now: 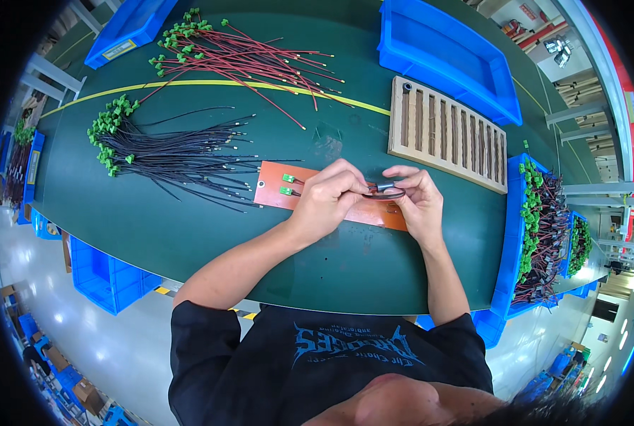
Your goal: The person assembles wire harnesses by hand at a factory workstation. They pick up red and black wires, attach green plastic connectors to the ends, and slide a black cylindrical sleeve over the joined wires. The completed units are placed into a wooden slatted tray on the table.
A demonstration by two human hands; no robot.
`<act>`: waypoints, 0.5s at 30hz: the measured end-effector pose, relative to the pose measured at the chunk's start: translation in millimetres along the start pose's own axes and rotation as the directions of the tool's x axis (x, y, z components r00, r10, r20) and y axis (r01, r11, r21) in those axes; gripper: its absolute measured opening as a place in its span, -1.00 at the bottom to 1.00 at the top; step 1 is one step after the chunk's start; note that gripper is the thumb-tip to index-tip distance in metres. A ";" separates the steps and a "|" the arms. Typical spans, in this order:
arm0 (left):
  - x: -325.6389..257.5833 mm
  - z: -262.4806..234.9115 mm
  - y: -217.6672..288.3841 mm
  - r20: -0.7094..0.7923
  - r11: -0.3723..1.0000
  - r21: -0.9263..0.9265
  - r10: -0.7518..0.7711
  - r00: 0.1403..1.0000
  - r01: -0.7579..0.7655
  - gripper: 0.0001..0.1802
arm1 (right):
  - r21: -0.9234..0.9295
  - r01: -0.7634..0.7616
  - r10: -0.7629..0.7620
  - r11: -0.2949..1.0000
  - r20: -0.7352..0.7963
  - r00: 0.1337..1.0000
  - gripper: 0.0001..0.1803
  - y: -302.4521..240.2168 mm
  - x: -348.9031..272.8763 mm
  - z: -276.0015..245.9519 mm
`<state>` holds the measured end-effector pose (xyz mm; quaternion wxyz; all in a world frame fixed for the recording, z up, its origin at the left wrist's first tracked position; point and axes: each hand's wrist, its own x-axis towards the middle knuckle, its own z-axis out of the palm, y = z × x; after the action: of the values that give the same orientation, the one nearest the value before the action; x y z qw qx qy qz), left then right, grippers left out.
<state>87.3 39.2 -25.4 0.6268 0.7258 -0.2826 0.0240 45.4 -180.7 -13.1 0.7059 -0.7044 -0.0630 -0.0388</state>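
Nearest the camera, at the bottom of the frame, is the person's dark printed T-shirt (331, 362), with both bare forearms rising from it toward the centre. The left hand (329, 195) is closed, fingers pinched on a looped dark wire (388, 194) just right of centre. The right hand (420, 202) meets it from the right, thumb and forefinger clamped on a small black cylindrical sleeve (386, 186) sitting on that wire. Both hands are held together just above an orange rectangular jig board (271, 186), which lies flat on the green table (161, 234); whether they touch the board cannot be told. Two small green connectors (287, 184) sit on the board's left part, just beside the left hand.

Left of centre lies a fanned bundle of black wires with green connectors (161, 153). Upper centre holds a bundle of red wires with green connectors (239, 57). A slotted beige rack (448, 135) lies upper right, a blue bin (444, 53) beyond it. At the right edge, a blue bin of finished wire assemblies (537, 234).
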 end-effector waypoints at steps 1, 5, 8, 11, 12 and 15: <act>0.0 0.1 -0.6 0.000 0.999 -0.031 -0.039 0.999 0.039 -0.87 | -0.014 0.027 -0.027 1.000 0.028 0.999 -0.83 1.1 0.6 -2.4; 2.0 2.8 2.8 -0.005 0.958 -0.228 -0.180 0.984 0.174 -0.90 | 0.007 0.044 -0.045 0.999 0.100 0.994 -0.84 -2.0 -0.6 -4.1; 3.5 3.5 0.7 0.001 0.901 -0.377 -0.231 0.973 0.214 -0.91 | 0.014 -0.013 0.012 1.000 0.097 0.995 -0.82 -3.1 -0.5 -4.3; 4.7 2.7 6.1 -0.002 0.824 -0.511 -0.286 0.958 0.245 -0.89 | 0.047 -0.039 0.033 0.998 0.116 0.993 -0.81 -10.2 1.4 -2.3; 6.1 1.9 9.2 -0.006 0.793 -0.555 -0.305 0.952 0.251 -0.88 | 0.068 -0.038 0.029 0.997 0.130 0.991 -0.80 -13.7 3.4 -1.6; 4.4 3.2 5.1 -0.032 0.800 -0.549 -0.308 0.951 0.241 -0.87 | 0.027 0.006 -0.009 1.000 0.137 0.990 -0.79 -9.4 3.0 -3.0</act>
<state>87.7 34.4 -19.8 0.8178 0.5506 -0.1314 -0.1040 47.1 -183.6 -3.3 0.7091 -0.6957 -0.1147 0.0080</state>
